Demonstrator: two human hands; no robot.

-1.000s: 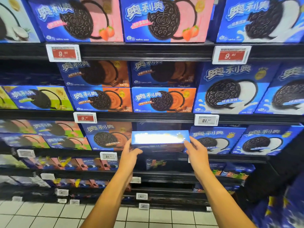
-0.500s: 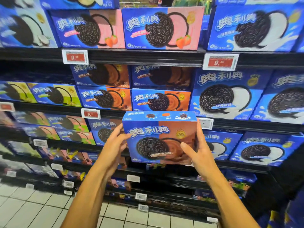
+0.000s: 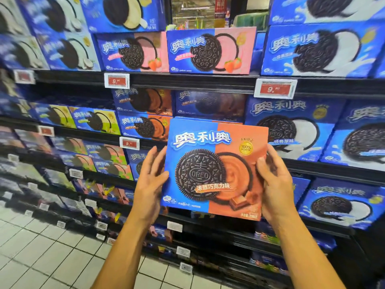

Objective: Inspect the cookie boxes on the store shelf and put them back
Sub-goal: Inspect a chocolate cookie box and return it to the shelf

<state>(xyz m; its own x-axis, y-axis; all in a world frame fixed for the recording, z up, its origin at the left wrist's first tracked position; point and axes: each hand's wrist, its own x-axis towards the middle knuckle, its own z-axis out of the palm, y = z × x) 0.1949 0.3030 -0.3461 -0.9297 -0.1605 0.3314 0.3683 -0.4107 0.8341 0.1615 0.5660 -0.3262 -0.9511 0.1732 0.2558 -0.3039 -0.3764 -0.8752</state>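
I hold the box (image 3: 214, 167) upright between my hands, front toward me. Left hand (image 3: 150, 182) grips its left edge, right hand (image 3: 275, 184) its right; shelf (image 3: 187, 80) behind.

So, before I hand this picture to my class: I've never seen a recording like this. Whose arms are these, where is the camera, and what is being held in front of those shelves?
There is no machine here. A person wears one wide-angle camera on the head, looking forward and down, so the two bare arms reaching in from below are their own.

Together the left hand and the right hand hold up a blue and orange cookie box, one hand on each side edge, its printed front facing the camera.

Behind it are dark store shelves stacked with similar boxes: pink strawberry boxes above, blue and white boxes to the right. Red price tags are clipped to the shelf edges. Pale floor tiles show at lower left.
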